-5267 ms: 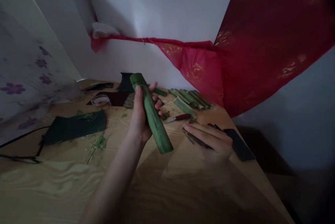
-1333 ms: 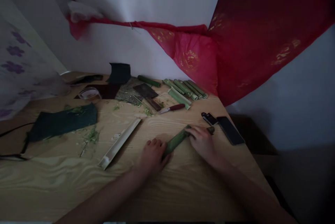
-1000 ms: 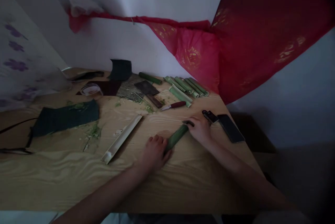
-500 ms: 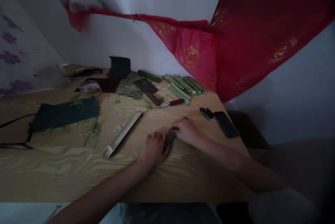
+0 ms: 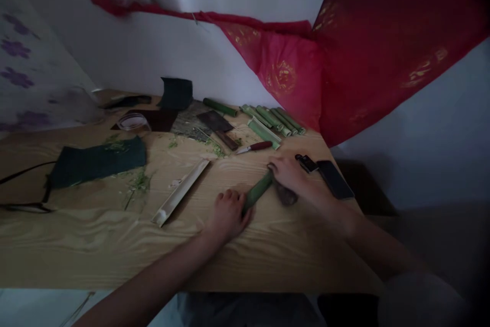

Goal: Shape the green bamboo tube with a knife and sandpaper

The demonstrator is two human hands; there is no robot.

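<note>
A green half-length of bamboo (image 5: 259, 189) lies slantwise on the wooden table, its near end in my left hand (image 5: 228, 213). The fingers of that hand are wrapped over it and press it down. At the bamboo's far end is my right hand (image 5: 286, 171), closed round a dark, bent sheet (image 5: 286, 195) that looks like sandpaper; part of it shows below the palm. The fingertips hide where the sheet meets the bamboo. Left of my hands rests a split bamboo strip (image 5: 181, 192), pale hollow side up.
Beyond my hands are a red-handled knife (image 5: 260, 147), a cleaver (image 5: 217, 125) and several green bamboo pieces (image 5: 273, 120). A phone (image 5: 335, 179) lies near the right edge. On the left are a dark green sheet (image 5: 97, 161), green shavings (image 5: 140, 180) and a tape roll (image 5: 132, 121).
My right hand has slid away from my left hand to the bamboo's far end, uncovering its green middle. My left hand keeps its hold. The view has shifted slightly.
</note>
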